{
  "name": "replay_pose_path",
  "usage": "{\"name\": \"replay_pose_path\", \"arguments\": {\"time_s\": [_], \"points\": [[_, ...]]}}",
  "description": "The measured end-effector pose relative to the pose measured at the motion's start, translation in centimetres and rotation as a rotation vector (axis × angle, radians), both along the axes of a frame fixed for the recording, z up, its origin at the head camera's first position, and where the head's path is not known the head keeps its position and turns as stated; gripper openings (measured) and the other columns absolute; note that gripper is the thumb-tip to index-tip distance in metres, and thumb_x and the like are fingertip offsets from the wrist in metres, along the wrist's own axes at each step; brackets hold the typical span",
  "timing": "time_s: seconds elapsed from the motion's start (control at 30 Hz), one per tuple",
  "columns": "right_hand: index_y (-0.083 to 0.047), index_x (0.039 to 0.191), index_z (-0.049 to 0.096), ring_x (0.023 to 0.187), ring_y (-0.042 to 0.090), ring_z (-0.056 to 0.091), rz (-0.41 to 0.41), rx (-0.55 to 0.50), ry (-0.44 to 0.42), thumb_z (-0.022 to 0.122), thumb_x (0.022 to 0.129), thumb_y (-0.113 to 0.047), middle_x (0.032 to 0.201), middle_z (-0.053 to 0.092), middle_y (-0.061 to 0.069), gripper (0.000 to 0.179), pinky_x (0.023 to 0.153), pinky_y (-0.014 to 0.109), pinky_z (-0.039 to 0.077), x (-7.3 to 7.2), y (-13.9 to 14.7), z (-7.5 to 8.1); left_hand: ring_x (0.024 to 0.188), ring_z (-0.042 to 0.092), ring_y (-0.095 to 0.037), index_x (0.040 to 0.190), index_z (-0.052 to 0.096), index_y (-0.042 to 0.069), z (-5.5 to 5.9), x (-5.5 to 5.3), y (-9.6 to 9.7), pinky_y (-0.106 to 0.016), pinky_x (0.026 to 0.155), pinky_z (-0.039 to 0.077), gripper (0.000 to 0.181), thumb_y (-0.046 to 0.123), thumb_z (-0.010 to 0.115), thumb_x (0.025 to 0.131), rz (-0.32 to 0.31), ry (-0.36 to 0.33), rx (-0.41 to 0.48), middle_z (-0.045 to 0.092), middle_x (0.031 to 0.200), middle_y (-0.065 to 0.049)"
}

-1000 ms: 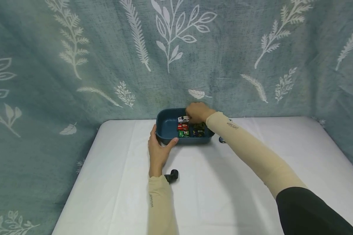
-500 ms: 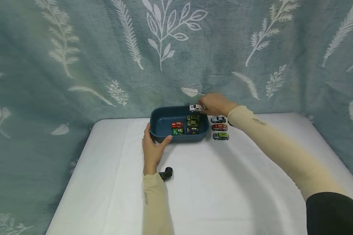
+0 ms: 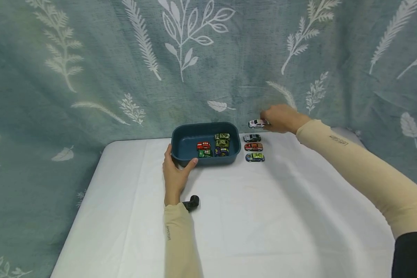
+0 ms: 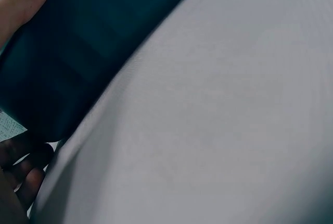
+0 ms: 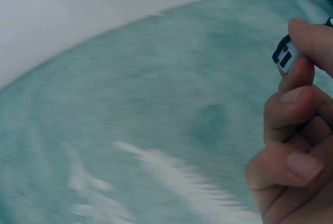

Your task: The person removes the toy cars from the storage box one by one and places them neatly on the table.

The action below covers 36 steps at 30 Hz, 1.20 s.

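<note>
My right hand (image 3: 282,118) pinches a white toy car (image 3: 257,123) between thumb and fingertips, raised just beyond the table's far edge. In the right wrist view one end of that car (image 5: 285,57) shows, the rest covered by the fingers. My left hand (image 3: 175,175) holds the dark blue plastic bin (image 3: 217,161) at its near left corner, thumb over the front rim and fingers along the left side. Inside the bin sit a red toy car (image 3: 203,145), a green toy car (image 3: 205,153) and, to their right, a column of camouflage and purple toy cars (image 3: 222,143).
Right of the bin, a grey toy car (image 3: 252,138), an orange-red toy car (image 3: 253,147) and a yellow-green toy car (image 3: 255,157) lie in a column on the white tablecloth (image 3: 236,216). A leaf-patterned curtain (image 3: 153,96) hangs behind the table.
My right hand has lifted the white car out of the bin and carried it right, past the bin's rim. My left hand stays on the bin. The head view has shifted slightly right.
</note>
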State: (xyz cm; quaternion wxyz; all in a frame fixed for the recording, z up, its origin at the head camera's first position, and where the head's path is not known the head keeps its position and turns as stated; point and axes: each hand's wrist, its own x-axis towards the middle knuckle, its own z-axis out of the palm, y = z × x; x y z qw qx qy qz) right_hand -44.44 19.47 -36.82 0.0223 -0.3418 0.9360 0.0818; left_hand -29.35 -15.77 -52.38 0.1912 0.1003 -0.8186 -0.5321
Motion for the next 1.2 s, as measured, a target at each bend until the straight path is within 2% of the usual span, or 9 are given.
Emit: {"name": "replay_pose_path", "arguments": {"time_s": [0.23,0.5,0.7,0.93,1.2], "points": [[-0.009,0.100,0.071,0.072,0.022,0.064,-0.068,0.016,-0.039,0.077,0.086,-0.025,0.087,0.069,0.005,0.021,0.066,0.048,0.054,-0.2,4.2,-2.6,0.141,0.032,-0.023,0.156,0.023,0.034,0.0,0.0,-0.1,-0.049,0.116,0.028,0.107,0.065,0.079,0.071,0.005,-0.014,0.010,0.033,0.158,-0.001],[-0.010,0.101,0.072,0.070,0.025,0.062,-0.064,-0.008,0.008,0.078,0.085,-0.024,0.091,0.065,0.009,0.022,0.062,0.046,0.054,-0.5,6.7,-5.3,0.144,0.029,-0.024,0.156,0.022,0.034,-0.2,-0.1,-0.2,-0.050,0.117,0.026,0.108,0.066,0.079,0.070,-0.001,-0.013,0.012,0.031,0.159,0.000],[-0.008,0.104,0.070,0.072,0.025,0.060,-0.101,-0.016,0.000,0.079,0.085,-0.024,0.092,0.060,0.009,0.027,0.061,0.045,0.053,-0.6,7.7,-6.4,0.144,0.029,-0.025,0.156,0.023,0.034,-0.1,-0.1,-0.1,-0.051,0.117,0.027,0.106,0.065,0.079,0.071,-0.003,-0.015,0.008,0.031,0.159,0.000],[-0.007,0.110,0.068,0.075,0.026,0.060,-0.117,-0.005,-0.002,0.078,0.086,-0.025,0.094,0.060,0.010,0.032,0.062,0.046,0.053,-1.3,7.9,-7.9,0.143,0.031,-0.024,0.156,0.023,0.033,0.0,0.0,-0.2,-0.049,0.116,0.028,0.106,0.064,0.079,0.072,-0.004,-0.007,0.006,0.032,0.159,0.000],[-0.007,0.109,0.068,0.076,0.025,0.060,-0.133,-0.026,-0.003,0.077,0.087,-0.024,0.092,0.060,0.009,0.029,0.061,0.045,0.052,-1.6,7.7,-8.8,0.142,0.032,-0.021,0.156,0.024,0.033,0.0,-0.1,-0.2,-0.045,0.117,0.028,0.106,0.064,0.080,0.071,-0.003,-0.007,0.021,0.035,0.157,-0.002]]}}
